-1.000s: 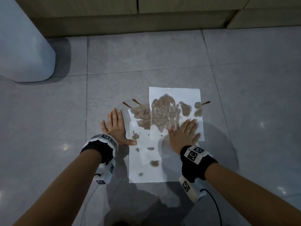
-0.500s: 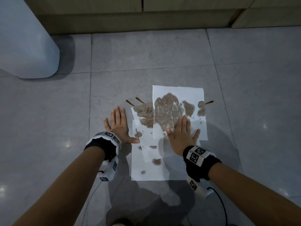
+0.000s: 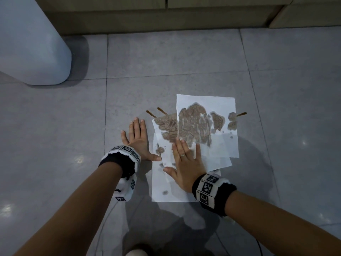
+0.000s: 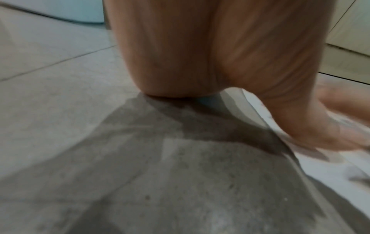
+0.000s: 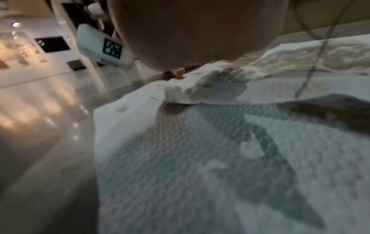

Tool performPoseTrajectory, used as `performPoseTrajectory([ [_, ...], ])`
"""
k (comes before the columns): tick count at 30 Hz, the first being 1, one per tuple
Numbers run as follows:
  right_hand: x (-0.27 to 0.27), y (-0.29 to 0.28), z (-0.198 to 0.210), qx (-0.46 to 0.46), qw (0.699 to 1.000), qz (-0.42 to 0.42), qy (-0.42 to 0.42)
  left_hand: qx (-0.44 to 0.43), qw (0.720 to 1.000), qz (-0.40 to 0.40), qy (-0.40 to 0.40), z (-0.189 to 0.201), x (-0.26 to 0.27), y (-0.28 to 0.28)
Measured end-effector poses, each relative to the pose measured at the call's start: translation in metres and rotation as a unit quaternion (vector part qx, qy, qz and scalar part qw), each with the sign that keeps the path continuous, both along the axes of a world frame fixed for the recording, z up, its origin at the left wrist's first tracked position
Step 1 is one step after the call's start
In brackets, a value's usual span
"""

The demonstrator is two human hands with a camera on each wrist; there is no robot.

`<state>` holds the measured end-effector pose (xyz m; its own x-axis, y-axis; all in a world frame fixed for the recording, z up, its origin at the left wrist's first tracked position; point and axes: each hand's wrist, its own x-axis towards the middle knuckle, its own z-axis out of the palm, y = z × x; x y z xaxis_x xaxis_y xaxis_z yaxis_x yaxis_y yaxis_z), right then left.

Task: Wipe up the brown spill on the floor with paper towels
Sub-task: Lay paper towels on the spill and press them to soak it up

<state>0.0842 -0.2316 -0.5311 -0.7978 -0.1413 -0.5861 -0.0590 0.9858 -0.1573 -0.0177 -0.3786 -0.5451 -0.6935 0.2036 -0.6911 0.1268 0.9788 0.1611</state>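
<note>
While left hand (image 3: pixel 137 140) stays put, right hand (image 3: pixel 185 163) slid leftward, paper towels (image 3: pixel 224 146) bunching.

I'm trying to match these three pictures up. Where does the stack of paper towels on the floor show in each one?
Head: the paper towels lie centre-right, right hand flat on them.
Left wrist: only a white edge along the right side, beside the left hand.
Right wrist: they fill the lower right.
Shared landmark: the grey floor tiles.
</note>
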Motion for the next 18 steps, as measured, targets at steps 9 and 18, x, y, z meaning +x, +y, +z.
performPoseTrajectory([
  [9, -0.017, -0.019, 0.009, -0.001, 1.0, -0.008, 0.014, 0.01, 1.0, 0.016, -0.002, -0.002, 0.0, 0.001],
  [18, -0.039, -0.025, 0.003, -0.01, 0.995, 0.07, 0.065, -0.026, 0.998, 0.014, 0.06, -0.012, 0.007, 0.002],
])
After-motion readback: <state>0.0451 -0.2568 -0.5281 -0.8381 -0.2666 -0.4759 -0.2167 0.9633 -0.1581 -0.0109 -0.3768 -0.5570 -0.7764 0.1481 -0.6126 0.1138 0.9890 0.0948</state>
